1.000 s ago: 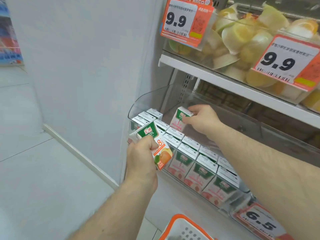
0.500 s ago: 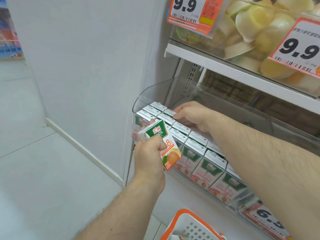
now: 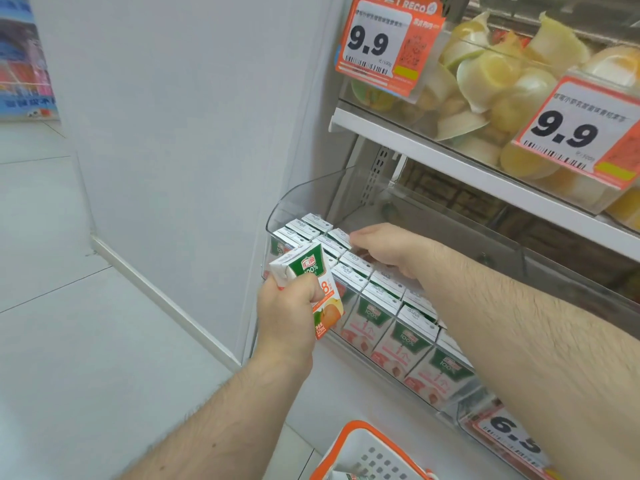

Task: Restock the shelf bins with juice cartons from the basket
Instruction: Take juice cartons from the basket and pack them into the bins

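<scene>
A clear plastic shelf bin (image 3: pixel 304 192) holds several green-and-white juice cartons (image 3: pixel 388 299) standing in rows. My left hand (image 3: pixel 287 317) grips an orange-fruit juice carton (image 3: pixel 311 271) upright, just in front of the bin's left end. My right hand (image 3: pixel 384 247) reaches into the bin and lies over the back-row cartons, fingertips touching the top of one carton (image 3: pixel 341 236) near the left end. The white basket with an orange rim (image 3: pixel 349 441) shows at the bottom edge, below my arms; its contents are mostly out of view.
Above the bin, a white shelf (image 3: pixel 450 157) carries fruit cups (image 3: pixel 498 81) behind two orange 9.9 price tags (image 3: pixel 377 43). A 6.5 tag (image 3: pixel 512 434) hangs below the bin at lower right. A white panel wall (image 3: pixel 190 133) stands to the left.
My right hand set its carton down into the back row and now rests flat over the cartons. My left hand stayed in front of the bin, still holding its carton.
</scene>
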Motion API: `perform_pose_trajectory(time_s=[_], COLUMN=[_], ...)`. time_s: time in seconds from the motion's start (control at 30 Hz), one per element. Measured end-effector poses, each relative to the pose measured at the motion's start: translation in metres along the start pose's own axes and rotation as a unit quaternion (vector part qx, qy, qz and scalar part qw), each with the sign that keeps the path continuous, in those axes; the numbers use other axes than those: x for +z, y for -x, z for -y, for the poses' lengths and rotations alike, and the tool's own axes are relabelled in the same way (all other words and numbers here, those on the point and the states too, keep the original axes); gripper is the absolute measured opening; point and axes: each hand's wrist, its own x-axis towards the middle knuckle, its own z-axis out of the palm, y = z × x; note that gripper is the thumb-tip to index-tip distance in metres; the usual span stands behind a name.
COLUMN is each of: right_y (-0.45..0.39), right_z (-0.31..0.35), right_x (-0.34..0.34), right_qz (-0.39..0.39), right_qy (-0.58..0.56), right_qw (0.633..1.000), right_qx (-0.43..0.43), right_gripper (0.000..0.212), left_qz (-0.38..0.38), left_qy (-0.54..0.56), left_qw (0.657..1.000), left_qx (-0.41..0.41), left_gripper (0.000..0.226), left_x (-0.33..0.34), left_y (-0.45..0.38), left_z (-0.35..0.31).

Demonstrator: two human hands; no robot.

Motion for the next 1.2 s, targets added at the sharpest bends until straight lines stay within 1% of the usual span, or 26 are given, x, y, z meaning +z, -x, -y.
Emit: perform_pose_trajectory(time_s=[0.07, 0.1, 0.17, 0.2, 0.23, 0.3, 0.33, 0.4, 0.43, 0.47, 0.5, 0.57, 0.63, 0.7, 0.73, 0.77, 0.83, 0.87, 0.93, 0.97, 1.0, 1.07, 1.2], right_y=[0.013, 0.023, 0.049, 0.068, 0.090, 0.132, 0.152, 0.186, 0.198, 0.210, 0.219, 0.239, 0.257, 0.274, 0.281, 0.288, 0.302, 0.310, 0.325, 0.333, 0.340, 0.350, 0.359], right_z=[0.000, 0.000, 0.004, 0.007, 0.009, 0.006, 0.003, -0.010, -0.019, -0.026, -0.034, -0.048, -0.062, -0.078, -0.086, -0.093, -0.107, -0.114, -0.127, -0.133, -0.139, -0.151, -0.174], right_x=[-0.007, -0.012, -0.018, -0.019, -0.020, -0.019, -0.018, -0.017, -0.017, -0.017, -0.016, -0.016, -0.016, -0.015, -0.014, -0.014, -0.015, -0.015, -0.017, -0.018, -0.019, -0.018, -0.023], right_qz=[-0.053, -0.090, -0.154, -0.165, -0.155, -0.091, -0.052, 0.022, 0.035, 0.036, 0.026, 0.014, -0.010, -0.074, -0.109, -0.137, -0.170, -0.187, -0.211, -0.219, -0.227, -0.246, -0.272], right_qy=[-0.030, -0.041, -0.095, -0.140, -0.185, -0.239, -0.241, -0.183, -0.114, -0.050, -0.004, 0.006, -0.024, -0.023, -0.007, 0.008, 0.001, -0.016, -0.074, -0.111, -0.147, -0.212, -0.343], right_qw=[0.998, 0.994, 0.981, 0.973, 0.966, 0.958, 0.958, 0.968, 0.976, 0.980, 0.980, 0.976, 0.973, 0.974, 0.973, 0.971, 0.968, 0.965, 0.961, 0.959, 0.954, 0.940, 0.896], right_qx=[-0.027, -0.044, -0.073, -0.083, -0.093, -0.125, -0.143, -0.170, -0.182, -0.191, -0.197, -0.217, -0.230, -0.214, -0.204, -0.195, -0.185, -0.183, -0.161, -0.143, -0.126, -0.105, -0.074], right_gripper=[0.017, 0.014, 0.017, 0.018, 0.017, 0.012, 0.019, 0.054, 0.066, 0.074, 0.077, 0.070, 0.057, 0.046, 0.043, 0.041, 0.039, 0.041, 0.043, 0.043, 0.043, 0.042, 0.040], left_qz=[0.010, 0.026, 0.081, 0.121, 0.167, 0.260, 0.298, 0.349, 0.368, 0.386, 0.405, 0.439, 0.468, 0.509, 0.532, 0.546, 0.556, 0.566, 0.590, 0.596, 0.597, 0.586, 0.545], left_qy=[-0.003, -0.006, 0.005, 0.022, 0.035, 0.024, 0.004, -0.047, -0.077, -0.107, -0.132, -0.167, -0.183, -0.191, -0.197, -0.204, -0.213, -0.216, -0.217, -0.218, -0.223, -0.247, -0.294], left_qw=[1.000, 0.999, 0.997, 0.992, 0.983, 0.957, 0.944, 0.925, 0.917, 0.909, 0.900, 0.879, 0.862, 0.836, 0.820, 0.809, 0.799, 0.790, 0.765, 0.757, 0.755, 0.764, 0.785], left_qx=[0.025, 0.030, 0.004, -0.029, -0.066, -0.125, -0.141, -0.143, -0.130, -0.112, -0.095, -0.075, -0.070, -0.069, -0.069, -0.069, -0.080, -0.092, -0.142, -0.158, -0.156, -0.110, -0.027], left_gripper=[0.035, 0.038, 0.055, 0.062, 0.067, 0.071, 0.069, 0.065, 0.065, 0.063, 0.060, 0.057, 0.046, 0.037, 0.038, 0.039, 0.039, 0.048, 0.067, 0.074, 0.077, 0.068, 0.034], left_x=[-0.006, -0.008, -0.011, -0.011, -0.011, -0.009, -0.007, -0.002, 0.001, 0.005, 0.009, 0.019, 0.028, 0.036, 0.040, 0.043, 0.049, 0.051, 0.056, 0.059, 0.063, 0.074, 0.097], left_y=[0.004, 0.006, 0.011, 0.014, 0.018, 0.029, 0.034, 0.044, 0.049, 0.053, 0.058, 0.069, 0.079, 0.089, 0.093, 0.096, 0.099, 0.100, 0.103, 0.107, 0.110, 0.119, 0.139], left_z=[-0.006, -0.008, -0.011, -0.012, -0.013, -0.013, -0.011, -0.004, -0.001, 0.003, 0.006, 0.012, 0.018, 0.024, 0.028, 0.031, 0.041, 0.045, 0.054, 0.057, 0.061, 0.068, 0.079])
